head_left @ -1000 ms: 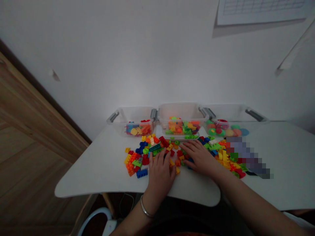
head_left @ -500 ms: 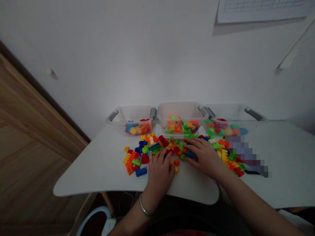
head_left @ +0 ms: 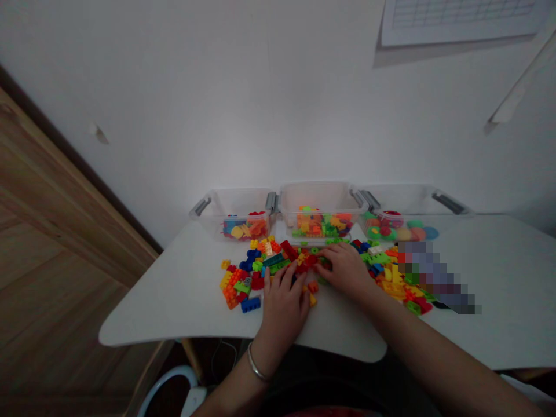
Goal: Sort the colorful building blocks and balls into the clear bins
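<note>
My right hand (head_left: 343, 270) lies in the middle of a spread of coloured plastic building bricks (head_left: 386, 284), its fingertips on a red brick (head_left: 310, 260). Whether it grips that brick is hidden by the fingers. My left hand (head_left: 283, 305) rests on the white table (head_left: 499, 272) with its fingers apart, holding nothing I can see. It wears a thin metal bangle (head_left: 257, 369) at the wrist and stands just right of a blue brick (head_left: 251, 304) and an orange stack (head_left: 231, 292).
Three clear plastic bins (head_left: 234, 225) (head_left: 321, 225) (head_left: 399, 225) with grey clips stand along the far table edge, holding bricks and coloured discs. A pixelated patch (head_left: 434, 278) covers part of the table's right. A wooden panel (head_left: 65, 202) lies left.
My right hand has slid left and forward, from the blue bricks to the red bricks mid-pile. My left hand has stayed nearly still.
</note>
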A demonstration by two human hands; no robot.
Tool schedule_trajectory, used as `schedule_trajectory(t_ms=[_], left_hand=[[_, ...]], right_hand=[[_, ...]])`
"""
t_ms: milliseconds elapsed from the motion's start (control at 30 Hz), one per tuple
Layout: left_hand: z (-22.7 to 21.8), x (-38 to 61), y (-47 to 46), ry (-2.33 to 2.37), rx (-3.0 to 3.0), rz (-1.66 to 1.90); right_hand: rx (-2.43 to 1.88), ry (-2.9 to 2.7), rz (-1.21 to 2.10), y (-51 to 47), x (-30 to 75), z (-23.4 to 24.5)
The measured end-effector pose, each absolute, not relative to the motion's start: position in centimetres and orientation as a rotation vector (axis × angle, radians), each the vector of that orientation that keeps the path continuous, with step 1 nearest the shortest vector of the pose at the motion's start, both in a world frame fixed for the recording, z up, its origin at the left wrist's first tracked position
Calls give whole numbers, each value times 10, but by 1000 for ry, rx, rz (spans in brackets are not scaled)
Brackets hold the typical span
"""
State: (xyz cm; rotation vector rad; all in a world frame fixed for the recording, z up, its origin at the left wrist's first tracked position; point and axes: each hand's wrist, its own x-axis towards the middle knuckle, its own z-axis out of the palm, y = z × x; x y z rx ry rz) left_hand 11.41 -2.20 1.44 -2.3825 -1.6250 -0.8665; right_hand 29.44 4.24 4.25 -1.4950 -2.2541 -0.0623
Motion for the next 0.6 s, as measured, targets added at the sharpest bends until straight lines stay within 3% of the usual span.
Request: schedule_trajectory(t_ms=[600], left_hand=[[14, 110, -23, -1627, -2359, -936]], right_hand=[[-1227, -2183, -50, 47, 297, 47]])
